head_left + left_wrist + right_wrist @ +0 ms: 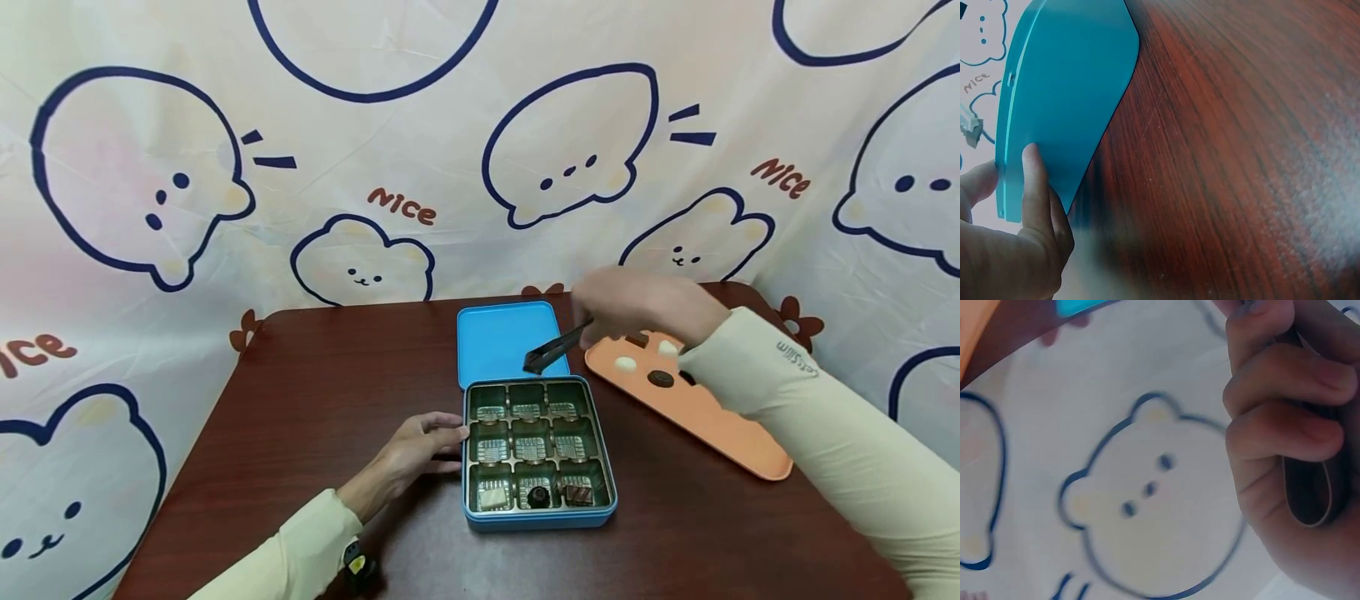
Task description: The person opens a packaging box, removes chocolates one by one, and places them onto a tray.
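My right hand (626,304) grips black tongs (558,348), the fingers curled round their bent end (1310,494) in the right wrist view. The tong tips hang over the blue lid, just behind the tin; I cannot tell whether they hold a piece. On the table stands a blue tin (540,523) with a nine-compartment insert. Its front row holds a white piece (492,498), a dark round chocolate (537,497) and a striped brown chocolate (578,495). With straight fingers my left hand (412,454) touches the tin's left wall (1066,106), thumb at the rim.
The blue lid (502,337) lies behind the tin. To the right, an orange tray (720,429) bears several pieces, among them a dark oval chocolate (660,378) and a white one (625,364); my right forearm crosses over it. A printed cloth (465,150) stands behind the brown table (337,375).
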`<state>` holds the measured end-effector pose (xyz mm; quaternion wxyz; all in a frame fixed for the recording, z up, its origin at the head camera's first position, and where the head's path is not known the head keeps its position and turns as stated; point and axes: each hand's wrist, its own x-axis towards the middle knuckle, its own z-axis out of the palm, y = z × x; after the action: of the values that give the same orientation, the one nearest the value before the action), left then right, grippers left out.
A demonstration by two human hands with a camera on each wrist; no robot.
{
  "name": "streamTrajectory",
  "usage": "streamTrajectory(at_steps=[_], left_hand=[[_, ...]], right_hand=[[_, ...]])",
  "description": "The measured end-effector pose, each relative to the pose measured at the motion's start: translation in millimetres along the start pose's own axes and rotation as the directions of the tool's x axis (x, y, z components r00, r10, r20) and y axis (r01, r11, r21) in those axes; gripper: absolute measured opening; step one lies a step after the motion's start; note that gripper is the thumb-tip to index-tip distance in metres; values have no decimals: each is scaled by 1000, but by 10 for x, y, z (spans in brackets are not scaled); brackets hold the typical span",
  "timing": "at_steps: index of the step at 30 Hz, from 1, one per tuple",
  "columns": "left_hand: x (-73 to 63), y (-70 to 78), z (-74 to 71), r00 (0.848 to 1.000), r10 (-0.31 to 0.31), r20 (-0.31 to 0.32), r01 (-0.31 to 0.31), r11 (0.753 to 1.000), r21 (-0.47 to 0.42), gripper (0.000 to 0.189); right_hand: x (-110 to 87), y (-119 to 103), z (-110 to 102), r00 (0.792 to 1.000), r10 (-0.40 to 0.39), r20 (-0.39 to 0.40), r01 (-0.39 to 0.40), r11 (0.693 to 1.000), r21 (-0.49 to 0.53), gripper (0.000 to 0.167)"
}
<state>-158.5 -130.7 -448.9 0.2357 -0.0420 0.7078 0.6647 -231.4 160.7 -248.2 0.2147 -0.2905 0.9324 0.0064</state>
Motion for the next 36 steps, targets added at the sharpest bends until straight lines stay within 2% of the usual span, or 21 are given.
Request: streamTrajectory(at_steps=[5, 12, 16, 20, 26, 32, 36], left_hand=[[1, -7, -6, 1000, 5, 1, -5, 1000, -1, 49], [10, -12, -8, 1000, 8, -1, -8, 1000, -2, 49], [2, -5, -6, 1000, 6, -1, -6, 1000, 1, 49], [-11, 6, -1, 1000, 2, -1, -2, 1000, 4, 49], [-16, 6, 9, 1000, 0, -7, 0, 1000, 6, 49], [-18, 13, 11, 1000, -2, -14, 2, 1000, 14, 48], [-18, 14, 11, 1000, 0, -14, 0, 1000, 18, 48]], right_hand=[[-33, 391, -11, 997, 81, -5, -81, 997, -12, 22], [-65, 885, 48, 989, 150, -1, -149, 988, 47, 20], [-101, 1118, 114, 979, 203, -11, -203, 979, 37, 18], [-146, 1341, 189, 968, 252, 8, -252, 965, 67, 20], [-231, 1609, 306, 946, 322, 19, -322, 937, 137, 20], [-318, 1778, 393, 919, 394, 37, -392, 894, 216, 16], [-348, 1875, 444, 915, 399, 65, -403, 884, 236, 20]])
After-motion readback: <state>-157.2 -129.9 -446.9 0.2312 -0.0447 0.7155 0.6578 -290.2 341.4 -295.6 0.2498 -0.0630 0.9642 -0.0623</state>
